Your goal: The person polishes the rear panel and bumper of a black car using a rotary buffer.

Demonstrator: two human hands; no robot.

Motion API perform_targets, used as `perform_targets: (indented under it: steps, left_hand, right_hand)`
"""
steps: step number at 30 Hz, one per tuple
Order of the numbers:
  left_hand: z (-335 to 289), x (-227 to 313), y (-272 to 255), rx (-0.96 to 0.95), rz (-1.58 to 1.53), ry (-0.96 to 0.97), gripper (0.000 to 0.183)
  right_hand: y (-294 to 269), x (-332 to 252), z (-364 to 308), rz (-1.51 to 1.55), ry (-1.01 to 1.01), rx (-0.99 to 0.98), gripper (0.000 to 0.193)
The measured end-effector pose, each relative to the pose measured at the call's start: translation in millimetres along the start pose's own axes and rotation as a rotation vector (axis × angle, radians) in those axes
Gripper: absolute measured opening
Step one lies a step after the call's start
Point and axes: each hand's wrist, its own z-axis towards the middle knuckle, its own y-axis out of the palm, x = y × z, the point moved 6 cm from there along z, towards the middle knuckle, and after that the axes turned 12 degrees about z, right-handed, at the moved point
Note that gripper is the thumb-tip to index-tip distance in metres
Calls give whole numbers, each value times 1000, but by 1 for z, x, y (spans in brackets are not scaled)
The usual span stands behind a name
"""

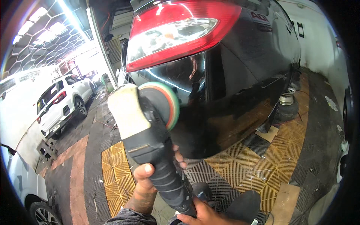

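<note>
A black car polisher (150, 144) with a pale cover over its head slants up through the middle of the view. My left hand (146, 180) wraps round the front of its grip, thumb on the near side and fingertips showing beyond. Lower down, my right hand (204, 213) closes on the rear end of the handle. The round pad (167, 105), edged in green and orange, faces the glossy black bumper (210, 120); whether it touches is hard to tell. Just above sits a red and clear tail light (180, 33).
Yellow and grey grid tiles (243, 168) cover the floor beneath the bumper. Bare cardboard pieces (283, 202) lie on them. A wheel (287, 105) stands at the car's far right side. White cars (67, 99) are parked to the left, near a grey block (47, 149).
</note>
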Motion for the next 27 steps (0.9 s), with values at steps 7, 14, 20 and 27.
perform_targets:
  steps: [7,14,20,27]
  left_hand:
    - [-1,-6,19,-20,124,-89,83]
    - [-1,-7,-2,4,66,16,83]
    - [4,-23,20,-98,199,-63,84]
    - [-2,-27,-22,-36,27,68,86]
  right_hand:
    - [-3,16,-17,-75,-10,90,73]
    - [-12,37,3,90,-38,-59,65]
    - [-28,47,-14,-167,-170,99,68]
    - [-31,47,11,-123,-44,-89,64]
